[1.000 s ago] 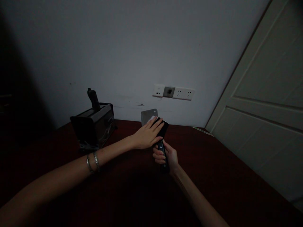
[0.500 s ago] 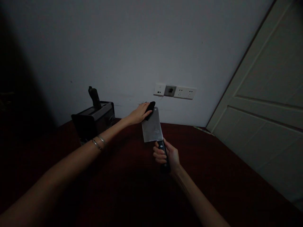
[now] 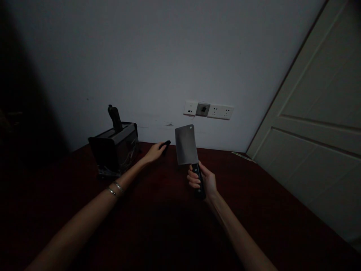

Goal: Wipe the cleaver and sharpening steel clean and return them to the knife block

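My right hand [image 3: 203, 180] is wrapped round the black handle of a cleaver [image 3: 186, 145], whose broad grey blade stands upright above the dark red table [image 3: 267, 195]. Left of the blade, my left hand [image 3: 154, 152] is closed on a small black cloth [image 3: 166, 145] and rests low near the table's far edge. Two thin bracelets sit on my left wrist. A dark knife block [image 3: 114, 149] with one black handle sticking up stands to the left of that hand.
A pale wall rises behind the table, with a strip of sockets [image 3: 208, 110] just above the cleaver. A light panelled door [image 3: 316, 128] fills the right side. The room is dim and the left edge is in deep shadow.
My left hand wiped up the blade with the cloth, came off its tip and dropped left toward the table. The cleaver is now uncovered and held a little higher and to the right.
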`<state>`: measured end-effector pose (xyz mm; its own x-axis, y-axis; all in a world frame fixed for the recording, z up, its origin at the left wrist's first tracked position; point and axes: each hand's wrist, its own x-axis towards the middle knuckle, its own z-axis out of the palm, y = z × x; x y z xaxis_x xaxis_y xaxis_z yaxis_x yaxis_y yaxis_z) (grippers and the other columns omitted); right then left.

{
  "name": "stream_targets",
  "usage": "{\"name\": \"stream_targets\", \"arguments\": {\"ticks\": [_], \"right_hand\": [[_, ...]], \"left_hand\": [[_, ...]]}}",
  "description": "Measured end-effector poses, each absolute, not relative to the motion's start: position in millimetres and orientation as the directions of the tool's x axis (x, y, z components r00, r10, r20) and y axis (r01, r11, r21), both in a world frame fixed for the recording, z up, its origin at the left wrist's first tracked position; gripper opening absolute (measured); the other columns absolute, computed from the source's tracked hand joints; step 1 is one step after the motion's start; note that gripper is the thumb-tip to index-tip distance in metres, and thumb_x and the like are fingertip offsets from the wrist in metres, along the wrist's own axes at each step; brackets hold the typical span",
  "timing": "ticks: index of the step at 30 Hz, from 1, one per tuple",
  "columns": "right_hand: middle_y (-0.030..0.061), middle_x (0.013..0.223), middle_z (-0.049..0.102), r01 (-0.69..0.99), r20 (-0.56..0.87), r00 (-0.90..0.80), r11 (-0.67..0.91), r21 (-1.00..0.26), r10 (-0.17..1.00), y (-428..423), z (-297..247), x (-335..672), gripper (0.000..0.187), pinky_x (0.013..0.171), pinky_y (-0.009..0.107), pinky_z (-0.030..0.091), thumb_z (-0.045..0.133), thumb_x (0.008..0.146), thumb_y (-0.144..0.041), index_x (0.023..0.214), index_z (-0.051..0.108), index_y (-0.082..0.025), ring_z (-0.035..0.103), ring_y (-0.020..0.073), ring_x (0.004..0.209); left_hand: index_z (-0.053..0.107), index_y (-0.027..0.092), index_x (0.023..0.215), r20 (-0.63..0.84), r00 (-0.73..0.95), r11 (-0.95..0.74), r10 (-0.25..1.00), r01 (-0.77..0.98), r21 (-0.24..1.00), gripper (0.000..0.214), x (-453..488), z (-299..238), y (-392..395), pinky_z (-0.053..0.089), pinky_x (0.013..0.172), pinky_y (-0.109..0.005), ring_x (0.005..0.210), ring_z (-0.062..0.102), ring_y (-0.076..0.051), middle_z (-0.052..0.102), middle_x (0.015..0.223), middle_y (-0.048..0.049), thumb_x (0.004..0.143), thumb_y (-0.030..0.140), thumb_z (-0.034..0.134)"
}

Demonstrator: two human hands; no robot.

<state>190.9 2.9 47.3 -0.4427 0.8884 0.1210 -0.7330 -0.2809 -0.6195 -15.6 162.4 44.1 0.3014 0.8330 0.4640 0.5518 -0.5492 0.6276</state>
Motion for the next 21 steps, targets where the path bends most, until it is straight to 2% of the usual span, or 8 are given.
{"name": "stream_targets", "arguments": {"ticks": [3, 6, 10, 13, 17, 21], "right_hand": [[-0.0056, 0.049, 0.036, -0.720, 0.099, -0.396, -0.242, -0.650, 0.913, 5, 47, 190, 0.030, 0.031, 0.011, 0.025, 0.042, 0.086, -0.035, 0.070, 0.052, -0.012, 0.026, 0.0030, 0.037], [-0.0047, 0.049, 0.042, -0.685, 0.096, -0.306, -0.149, -0.713, 0.947, 5, 47, 186, 0.028, 0.032, 0.012, 0.029, 0.049, 0.083, -0.036, 0.071, 0.055, -0.011, 0.033, 0.0033, 0.037], [-0.0002, 0.056, 0.055, -0.593, 0.138, -0.214, -0.016, -0.805, 0.967, 4, 47, 179, 0.026, 0.045, 0.022, 0.047, 0.057, 0.079, -0.037, 0.075, 0.059, -0.011, 0.051, 0.0086, 0.046], [0.0046, 0.065, 0.065, -0.552, 0.163, -0.202, 0.025, -0.833, 0.966, 5, 47, 174, 0.026, 0.059, 0.029, 0.051, 0.062, 0.076, -0.038, 0.077, 0.061, -0.012, 0.062, 0.0153, 0.058], [0.0088, 0.072, 0.070, -0.493, 0.182, -0.168, 0.078, -0.867, 0.969, 12, 47, 173, 0.028, 0.071, 0.032, 0.048, 0.066, 0.071, -0.040, 0.078, 0.062, -0.013, 0.067, 0.0208, 0.070], [0.0098, 0.075, 0.072, -0.375, 0.184, -0.080, 0.142, -0.916, 0.980, 18, 48, 174, 0.031, 0.079, 0.032, 0.044, 0.069, 0.066, -0.043, 0.075, 0.063, -0.014, 0.066, 0.0227, 0.082]], "left_hand": [[0.059, 0.010, 0.107, 0.363, 0.397, -0.537, 0.843, 0.580, 0.613, 0.039, -13, 12, 142, 0.042, 0.087, -0.033, 0.097, 0.058, -0.023, 0.062, 0.108, -0.0131, 0.084, 0.036, 0.039], [0.064, 0.015, 0.098, 0.266, 0.509, -0.554, 0.818, 0.577, 0.599, 0.032, -9, -7, 121, 0.042, 0.087, -0.030, 0.094, 0.059, -0.022, 0.065, 0.103, -0.0089, 0.078, 0.036, 0.051], [0.067, 0.018, 0.087, 0.215, 0.543, -0.545, 0.812, 0.572, 0.613, 0.030, -6, -12, 108, 0.041, 0.088, -0.030, 0.096, 0.059, -0.022, 0.067, 0.098, -0.0065, 0.071, 0.042, 0.060], [0.067, 0.018, 0.079, 0.243, 0.464, -0.498, 0.852, 0.573, 0.651, 0.032, -4, -9, 109, 0.038, 0.090, -0.033, 0.099, 0.057, -0.024, 0.068, 0.094, -0.0080, 0.073, 0.046, 0.055], [0.065, 0.015, 0.073, 0.347, 0.254, -0.430, 0.903, 0.529, 0.731, 0.035, 1, 1, 108, 0.035, 0.093, -0.037, 0.106, 0.052, -0.028, 0.066, 0.096, -0.0126, 0.076, 0.046, 0.049], [0.057, 0.014, 0.064, 0.375, 0.074, -0.373, 0.924, 0.387, 0.843, 0.048, 11, 16, 93, 0.047, 0.069, -0.034, 0.070, 0.063, -0.022, 0.064, 0.068, -0.0100, 0.082, 0.050, 0.032]]}}
